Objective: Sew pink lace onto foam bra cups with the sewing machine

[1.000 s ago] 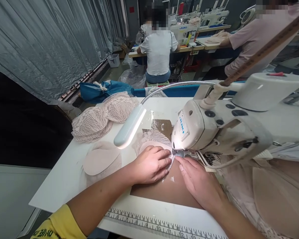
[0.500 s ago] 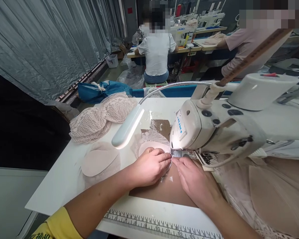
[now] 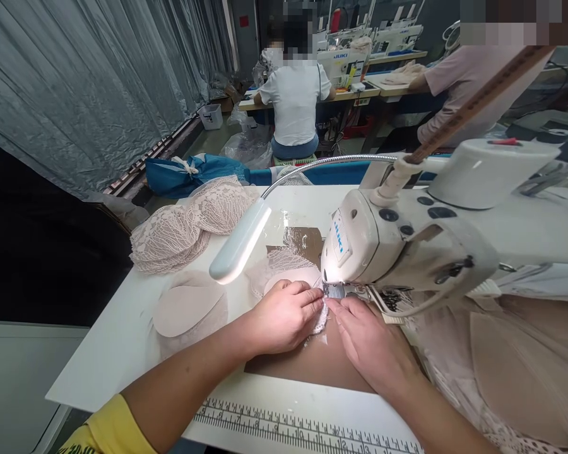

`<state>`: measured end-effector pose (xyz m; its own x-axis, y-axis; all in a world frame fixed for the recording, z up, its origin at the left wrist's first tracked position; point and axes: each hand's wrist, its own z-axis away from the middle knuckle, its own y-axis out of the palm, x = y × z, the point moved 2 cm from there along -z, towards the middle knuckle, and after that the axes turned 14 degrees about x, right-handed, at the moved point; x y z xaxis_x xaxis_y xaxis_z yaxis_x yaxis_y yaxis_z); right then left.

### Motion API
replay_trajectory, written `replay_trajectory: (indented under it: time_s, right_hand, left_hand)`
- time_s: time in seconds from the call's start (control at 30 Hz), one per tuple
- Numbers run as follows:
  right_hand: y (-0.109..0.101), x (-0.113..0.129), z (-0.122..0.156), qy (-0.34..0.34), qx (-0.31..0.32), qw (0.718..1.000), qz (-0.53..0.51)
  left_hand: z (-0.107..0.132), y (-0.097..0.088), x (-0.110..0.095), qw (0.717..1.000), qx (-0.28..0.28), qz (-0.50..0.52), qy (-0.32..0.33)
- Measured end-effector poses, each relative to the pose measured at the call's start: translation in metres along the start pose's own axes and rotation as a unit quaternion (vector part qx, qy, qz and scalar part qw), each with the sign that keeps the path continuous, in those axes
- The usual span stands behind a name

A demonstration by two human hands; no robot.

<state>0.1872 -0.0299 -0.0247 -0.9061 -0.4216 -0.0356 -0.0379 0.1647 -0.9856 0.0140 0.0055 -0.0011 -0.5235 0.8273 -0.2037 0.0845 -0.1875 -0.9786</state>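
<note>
A pale pink lace bra cup (image 3: 291, 272) lies under the head of a white sewing machine (image 3: 355, 243), on a brown plate (image 3: 307, 366). My left hand (image 3: 286, 315) rests over the cup with its fingers drawn together, gripping the lace close to the needle. Just right of it, my right hand (image 3: 366, 331) pinches the cup's edge at the presser foot between thumb and forefinger. Part of the lace shows below my left fingers. The needle and the exact grip points are mostly hidden by the machine head and my fingers.
A lit lamp (image 3: 239, 246) on a bendy neck hangs left of the machine. Stacked lace cups (image 3: 170, 236) and a plain cup piece (image 3: 187, 309) lie on the table's left. Beige fabric (image 3: 515, 372) is heaped at right. A ruler strip (image 3: 288, 425) lines the front edge.
The lace cup has shifted and turned slightly beneath my fingers, and more lace shows below my left hand. Both hands keep almost the same place. The view has moved slightly.
</note>
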Motion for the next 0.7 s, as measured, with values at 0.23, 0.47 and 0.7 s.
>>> replay_trajectory:
  time_s: [0.23,0.47,0.7]
  right_hand:
    - [0.000,-0.007,0.005,0.000,0.001,0.996,-0.087]
    - [-0.004,-0.011,0.009,-0.016,0.017,0.989,-0.145]
    - [-0.005,-0.009,0.010,-0.038,0.029,0.987,-0.151]
  left_hand:
    - [0.004,-0.001,0.003,0.999,-0.018,0.042,0.020]
    - [0.004,0.000,0.002,0.999,-0.011,0.018,0.040]
    - [0.003,0.001,0.002,0.999,-0.016,-0.007,0.031]
